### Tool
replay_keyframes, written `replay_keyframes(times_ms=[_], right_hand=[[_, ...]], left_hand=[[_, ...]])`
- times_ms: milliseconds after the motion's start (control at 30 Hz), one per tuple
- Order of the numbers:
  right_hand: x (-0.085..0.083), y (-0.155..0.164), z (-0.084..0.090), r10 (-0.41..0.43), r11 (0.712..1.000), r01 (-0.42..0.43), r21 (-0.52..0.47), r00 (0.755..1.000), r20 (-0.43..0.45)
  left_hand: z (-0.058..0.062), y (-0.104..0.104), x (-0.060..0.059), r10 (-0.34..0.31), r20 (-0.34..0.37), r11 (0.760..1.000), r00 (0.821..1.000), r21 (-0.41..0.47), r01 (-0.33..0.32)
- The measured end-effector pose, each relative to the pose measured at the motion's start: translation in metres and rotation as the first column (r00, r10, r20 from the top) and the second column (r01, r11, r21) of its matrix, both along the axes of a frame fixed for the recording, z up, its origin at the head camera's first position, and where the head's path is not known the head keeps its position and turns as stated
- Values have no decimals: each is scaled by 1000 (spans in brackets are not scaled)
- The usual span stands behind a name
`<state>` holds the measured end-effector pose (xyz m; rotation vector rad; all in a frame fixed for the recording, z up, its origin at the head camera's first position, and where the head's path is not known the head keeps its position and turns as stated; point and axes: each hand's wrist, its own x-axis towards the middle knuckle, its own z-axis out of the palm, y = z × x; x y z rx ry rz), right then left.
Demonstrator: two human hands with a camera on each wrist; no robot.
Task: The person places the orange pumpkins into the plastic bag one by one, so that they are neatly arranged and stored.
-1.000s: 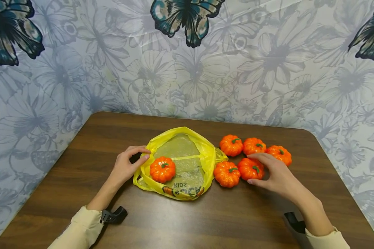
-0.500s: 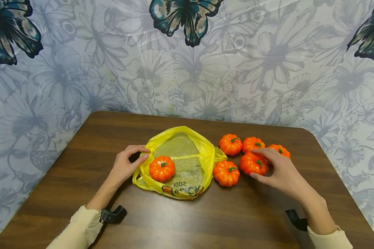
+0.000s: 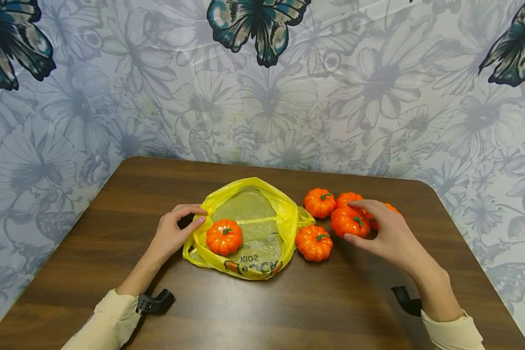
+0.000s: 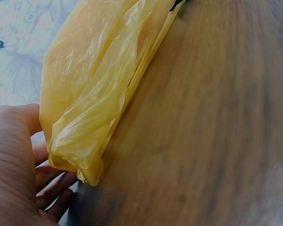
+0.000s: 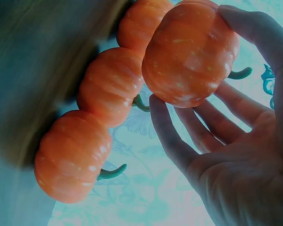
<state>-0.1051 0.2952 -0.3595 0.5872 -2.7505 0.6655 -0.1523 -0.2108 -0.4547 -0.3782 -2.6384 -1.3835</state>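
My left hand (image 3: 172, 236) pinches the left rim of a yellow plastic bag (image 3: 288, 214), which lies with its mouth open. In the left wrist view the thumb and fingers (image 4: 42, 174) sit on either side of the bag's edge. One orange toy pumpkin (image 3: 224, 237) with a green stem rests inside the bag. My right hand (image 3: 387, 236) holds another pumpkin (image 5: 188, 56) between thumb and fingertips, raised beside the others. Its green stem shows past the fingers in the right wrist view.
A pumpkin (image 3: 314, 243) sits just right of the bag, with another pumpkin (image 3: 319, 202) behind it. Two more stand farther right, partly hidden by my right hand. Behind the brown table (image 3: 227, 311) hangs a floral cloth (image 3: 271, 107) with butterflies.
My right hand has lifted the pumpkin from among the others, first slightly right and then back left. The left hand and the bag stay in place.
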Motion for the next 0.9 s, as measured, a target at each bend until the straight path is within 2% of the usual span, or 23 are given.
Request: replay_keyframes(times_ms=[633,900], right_hand=[[-24,-42,29,28,991,-26,-134,1000,9],[-33,-60,31,67,984,-63,-169,998,17]], left_hand=[[0,0,-1,-4,10,1000,1000,1,4],[-1,0,-1,2,16,1000,1000,1,-2]])
